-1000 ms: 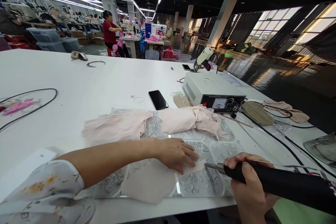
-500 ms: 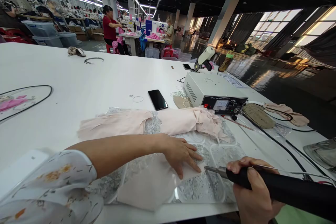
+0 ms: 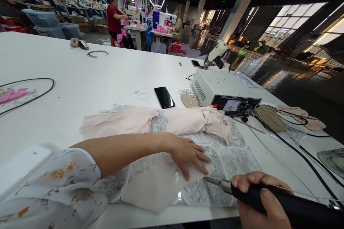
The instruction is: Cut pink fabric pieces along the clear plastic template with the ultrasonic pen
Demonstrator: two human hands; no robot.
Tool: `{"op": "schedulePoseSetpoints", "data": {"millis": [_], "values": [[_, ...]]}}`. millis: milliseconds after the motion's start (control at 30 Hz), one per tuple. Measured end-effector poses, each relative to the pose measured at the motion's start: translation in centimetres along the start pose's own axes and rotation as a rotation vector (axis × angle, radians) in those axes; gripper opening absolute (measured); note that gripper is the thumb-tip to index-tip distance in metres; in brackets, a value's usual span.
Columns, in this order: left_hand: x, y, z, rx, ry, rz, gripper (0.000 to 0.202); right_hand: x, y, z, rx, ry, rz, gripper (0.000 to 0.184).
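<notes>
My left hand (image 3: 189,155) lies flat with fingers spread on a thin pale pink fabric piece (image 3: 150,188), pressing it onto a clear-topped, grey-patterned mat (image 3: 206,195). In my right hand (image 3: 262,196) is a black-handled corded tool (image 3: 303,204), its tapered metal tip pointing left. The tip meets the fabric's near edge, just below my left fingertips. Beyond my left arm, two bunched stacks of pale pink fabric (image 3: 120,121) lie along the mat's far side.
A grey control box (image 3: 225,86) with a meter stands at the right, a black cable (image 3: 292,146) running from it. Behind the mat are a phone (image 3: 164,97) and a thin ring (image 3: 143,96). A glass jar (image 3: 333,159) is at the right edge. Co-workers sit at machines farther back.
The tool's tip has slid a short way left and nearer to me along the fabric's edge. My left hand keeps its place on the fabric. The camera view has shifted slightly.
</notes>
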State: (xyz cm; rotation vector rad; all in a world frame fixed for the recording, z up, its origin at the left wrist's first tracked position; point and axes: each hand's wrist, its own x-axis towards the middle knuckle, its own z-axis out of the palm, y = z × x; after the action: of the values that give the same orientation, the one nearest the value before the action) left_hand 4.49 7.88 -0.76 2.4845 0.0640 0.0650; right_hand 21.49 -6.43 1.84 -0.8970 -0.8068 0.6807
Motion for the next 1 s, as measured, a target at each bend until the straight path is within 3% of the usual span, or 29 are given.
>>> {"op": "schedulePoseSetpoints", "data": {"millis": [233,633,833,1000], "values": [[0.08,0.3,-0.27,0.044,-0.095,-0.044,0.048,-0.23,0.38,0.2,0.011,-0.002,0.02,0.008],[0.14,0.1,-0.08,-0.041,-0.002,-0.045,0.045,-0.09,0.48,0.52,-0.04,-0.06,-0.027,0.01],[0.25,0.17,-0.08,-0.013,-0.043,-0.05,0.046,-0.07,0.23,0.71,-0.036,-0.076,-0.01,0.008],[0.26,0.08,0.0,-0.049,0.011,-0.051,0.043,-0.36,0.02,0.76,-0.03,-0.107,0.007,0.009]]}}
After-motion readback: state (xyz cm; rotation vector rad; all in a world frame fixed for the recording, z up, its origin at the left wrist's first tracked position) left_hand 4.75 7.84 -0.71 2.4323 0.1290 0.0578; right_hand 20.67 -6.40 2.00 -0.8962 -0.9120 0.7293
